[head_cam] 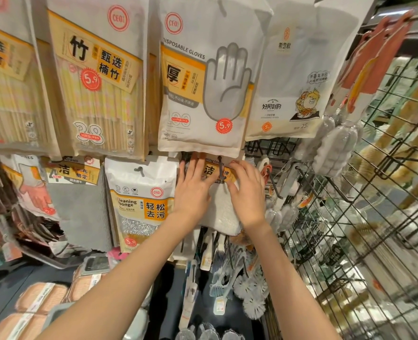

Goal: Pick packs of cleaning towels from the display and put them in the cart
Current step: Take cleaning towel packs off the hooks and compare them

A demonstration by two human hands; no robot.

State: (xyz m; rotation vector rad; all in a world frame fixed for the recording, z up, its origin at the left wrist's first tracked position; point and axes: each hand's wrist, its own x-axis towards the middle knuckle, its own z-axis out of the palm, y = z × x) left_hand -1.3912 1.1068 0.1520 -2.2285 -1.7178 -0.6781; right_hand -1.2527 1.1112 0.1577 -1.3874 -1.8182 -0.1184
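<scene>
Both hands are working on the white pack of cleaning towels [224,207], which is hanging on a black display hook [219,160] directly below the disposable gloves pack [203,94]. The left hand [193,190] is lying on the pack's left side with its fingers spread and reaching up over the header; the right hand [248,192] is pressing on the right side, fingers bent at the yellow label. Neither hand is plainly wrapping around the pack, so they are likely steadying it to slide it off the hook. The cart is not showing here.

The towel header is partly reading "…aning towels" beside a large "洁". The gloves pack above is reading "DISPOSABLE GLOVES", "CEO!", "厚", "100" and a red "5.9" sticker. Just left of the towel pack, a cleaning sponge pack [141,202] is reading "Cleaning Sponge", "轻松去污" and "5.9". Further left, a grey towel pack [80,202] is hanging under a "洁" header. Up left of the towels, the chopsticks pack [97,82] is showing "竹" and "38".
</scene>
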